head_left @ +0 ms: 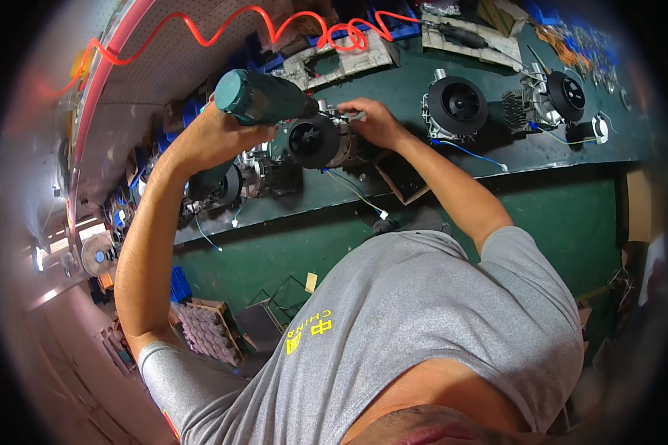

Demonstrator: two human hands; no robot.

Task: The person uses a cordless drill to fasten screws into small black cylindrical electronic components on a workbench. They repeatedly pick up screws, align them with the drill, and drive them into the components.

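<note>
My left hand (219, 137) is wrapped around a teal cordless power driver (263, 98). The driver lies sideways, its front end pointing right over a metal blower unit with a black fan wheel (313, 141). My right hand (377, 124) is at the right side of that same unit, fingers bent against its silver housing. Whether a small part is pinched in those fingers is hard to make out. From the unit, a thin cable with a white plug (383, 214) hangs toward the bench's near edge. The driver's tip is hidden behind the unit's top.
More blower units stand on the green bench (393, 81): one at right (456, 107), another farther right (549, 96), others at left (226, 185). A red coiled air hose (274, 30) crosses above. A dark screwdriver-like tool (464, 35) lies at the back. An open box (401, 178) sits near the edge.
</note>
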